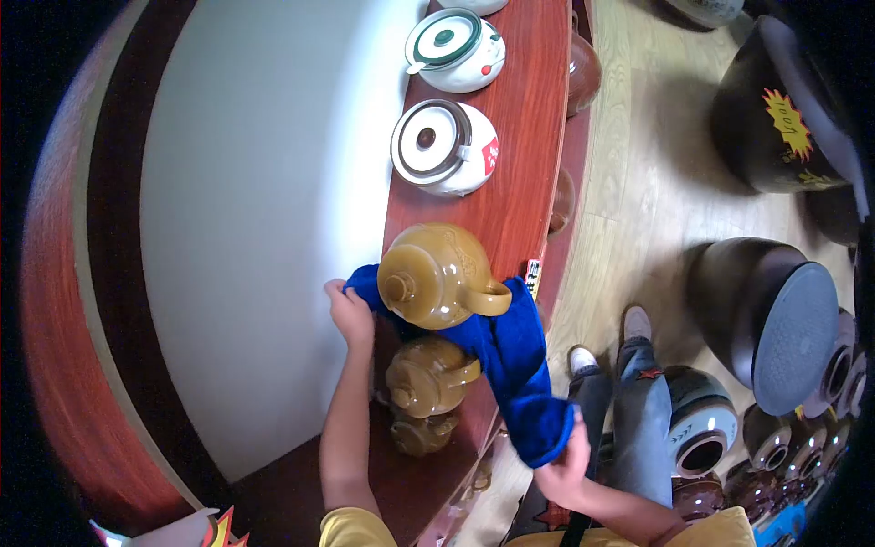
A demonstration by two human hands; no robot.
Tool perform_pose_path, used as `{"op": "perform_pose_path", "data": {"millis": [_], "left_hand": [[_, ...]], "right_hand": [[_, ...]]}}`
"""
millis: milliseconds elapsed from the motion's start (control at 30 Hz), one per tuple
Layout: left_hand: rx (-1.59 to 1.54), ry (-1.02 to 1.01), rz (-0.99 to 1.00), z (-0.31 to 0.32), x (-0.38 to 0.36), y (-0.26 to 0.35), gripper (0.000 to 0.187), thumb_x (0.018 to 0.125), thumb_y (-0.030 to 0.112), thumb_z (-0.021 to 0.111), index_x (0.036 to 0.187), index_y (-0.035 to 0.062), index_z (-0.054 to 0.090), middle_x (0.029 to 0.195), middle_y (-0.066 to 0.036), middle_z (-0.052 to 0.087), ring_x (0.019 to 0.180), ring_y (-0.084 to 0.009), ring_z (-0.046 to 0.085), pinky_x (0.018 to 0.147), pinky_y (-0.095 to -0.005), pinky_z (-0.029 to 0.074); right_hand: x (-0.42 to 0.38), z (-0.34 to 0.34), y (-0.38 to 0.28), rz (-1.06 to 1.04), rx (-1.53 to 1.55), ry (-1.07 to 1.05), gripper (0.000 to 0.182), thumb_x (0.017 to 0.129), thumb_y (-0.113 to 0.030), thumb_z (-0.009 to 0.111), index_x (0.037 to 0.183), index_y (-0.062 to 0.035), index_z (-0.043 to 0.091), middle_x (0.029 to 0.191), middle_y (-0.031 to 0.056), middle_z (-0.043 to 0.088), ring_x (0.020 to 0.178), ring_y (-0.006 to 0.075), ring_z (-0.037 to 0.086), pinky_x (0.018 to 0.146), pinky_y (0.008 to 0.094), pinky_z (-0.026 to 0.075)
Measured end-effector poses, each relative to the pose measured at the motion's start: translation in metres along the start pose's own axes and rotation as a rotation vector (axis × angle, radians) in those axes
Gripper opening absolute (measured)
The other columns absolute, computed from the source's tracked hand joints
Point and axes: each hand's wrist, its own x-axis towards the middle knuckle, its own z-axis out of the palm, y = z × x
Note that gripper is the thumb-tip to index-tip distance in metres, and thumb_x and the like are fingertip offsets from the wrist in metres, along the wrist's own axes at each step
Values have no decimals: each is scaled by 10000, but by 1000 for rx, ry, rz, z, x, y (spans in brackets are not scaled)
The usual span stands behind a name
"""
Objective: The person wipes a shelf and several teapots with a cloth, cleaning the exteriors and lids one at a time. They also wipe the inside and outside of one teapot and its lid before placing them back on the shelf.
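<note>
- The shelf, a long red wooden board, is running from the top centre down to the bottom centre of the frame, against a pale wall on the left.
- The cloth, blue, is lying across the shelf at mid-frame, passing behind the pot and hanging off the front edge toward the lower right.
- The pot, glazed tan with a lid and a handle, is standing at frame centre, touching the cloth; two smaller tan pots are sitting just below it, and two white lidded jars are standing further up the shelf.
- The left hand is clenching the cloth's far end at the wall, left of the pot.
- The right hand is gripping the cloth's hanging end at the lower right.
- Judging from this, the step in hand is wiping around the pot's base, with the cloth pulled taut between both hands.
- The next move is calling for a steady pull, so the cloth is not tipping the pot off the shelf.
</note>
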Motion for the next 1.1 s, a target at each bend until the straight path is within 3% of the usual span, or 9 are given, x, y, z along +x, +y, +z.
{"op": "perform_pose_path", "data": {"millis": [333, 467, 600, 700, 800, 933, 1000, 1033, 1100], "left_hand": [[-655, 613, -498, -57, -29, -18, 295, 860, 27, 420, 1139, -70, 406, 1129, -215, 455, 1105, -313, 459, 974, -437, 372], [-1135, 802, -493, -99, -65, -47, 359, 849, 36, 454, 1185, -81, 406, 1169, -196, 464, 1068, -291, 504, 945, -419, 423], [-142, 290, -439, -131, -113, -21, 340, 856, 29, 500, 1180, -72, 486, 1146, -196, 562, 961, -260, 605, 842, -326, 525], [-1784, 488, -841, -145, -126, 7, 303, 907, 110, 404, 1141, -40, 524, 1125, -176, 590, 1013, -234, 601, 838, -337, 535], [-459, 259, -30, -125, -172, -1, 309, 909, 105, 376, 1139, -29, 533, 1130, -150, 597, 1033, -235, 593, 907, -341, 499], [-379, 319, 50, -143, -202, 37, 313, 911, 107, 373, 1142, -25, 539, 1122, -149, 602, 1038, -236, 590, 927, -352, 481], [-1822, 412, -562, -161, -214, 62, 317, 790, 189, 623, 996, -51, 628, 1032, -196, 651, 970, -257, 628, 854, -365, 469], [-1093, 398, -328, -178, -227, 86, 300, 800, 164, 631, 1019, -39, 621, 1029, -170, 653, 960, -223, 618, 862, -348, 464], [-876, 341, -243, -196, -247, 102, 301, 803, 156, 633, 1037, -33, 611, 1033, -151, 649, 957, -210, 610, 864, -343, 464]], "right_hand": [[25, -20, -31, -159, -215, -214, 236, 686, -15, 704, 906, -11, 620, 965, 160, 636, 956, 346, 593, 844, 385, 467], [21, -23, -47, 145, -54, -132, 158, 749, 0, 675, 891, -17, 608, 888, 74, 632, 819, 132, 601, 759, 265, 481], [32, -31, -63, 150, 299, 66, 189, 841, 24, 599, 1022, 9, 549, 975, 26, 593, 863, 85, 575, 751, 226, 486], [29, -40, -69, 156, 502, -16, 216, 870, 42, 547, 1084, 21, 522, 1046, 60, 586, 928, 128, 591, 780, 276, 522], [21, -48, -73, 203, 563, 4, 219, 881, 36, 527, 1100, 26, 518, 1071, 77, 590, 944, 161, 603, 784, 330, 549], [12, -73, -77, 131, 507, -69, 220, 891, -27, 557, 1104, 17, 525, 1051, 77, 610, 896, 157, 619, 763, 333, 555], [12, -84, -75, 106, 597, -99, 211, 880, -46, 581, 1080, 2, 537, 993, 60, 627, 835, 122, 612, 720, 304, 551], [10, -89, -77, 97, 616, -92, 203, 880, -50, 584, 1073, -3, 542, 970, 50, 627, 808, 108, 601, 715, 283, 539], [9, -101, -71, 90, 520, 17, 191, 872, -71, 613, 1046, -17, 558, 901, 18, 624, 749, 71, 566, 704, 213, 483]]}}
